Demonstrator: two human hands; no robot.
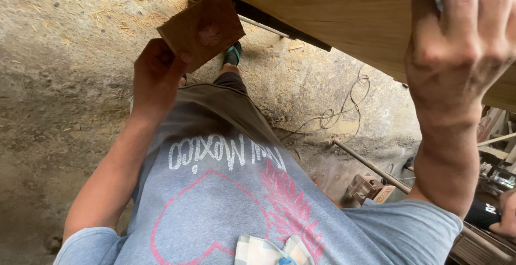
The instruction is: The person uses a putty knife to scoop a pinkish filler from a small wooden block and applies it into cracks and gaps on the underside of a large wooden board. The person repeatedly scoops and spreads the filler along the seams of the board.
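Note:
My left hand [156,80] grips a brown square sheet of sandpaper [201,27] by its lower corner, holding it out over the dirt floor. My right hand [459,45] is raised at the upper right, fingers curled shut over the edge of a large pale wooden board [344,12] and over a dark object that is mostly out of view. The board slants across the top of the view. Below the hands I see my own grey printed shirt and dark shorts, with one foot in a green sandal [233,54].
Dirt floor [64,82] strewn with wood shavings and straw. A coiled wire [336,115] lies on the ground under the board. A metal rod [371,165] and a small wooden block [365,187] sit lower right. Another person's hand [505,211] shows at the right edge.

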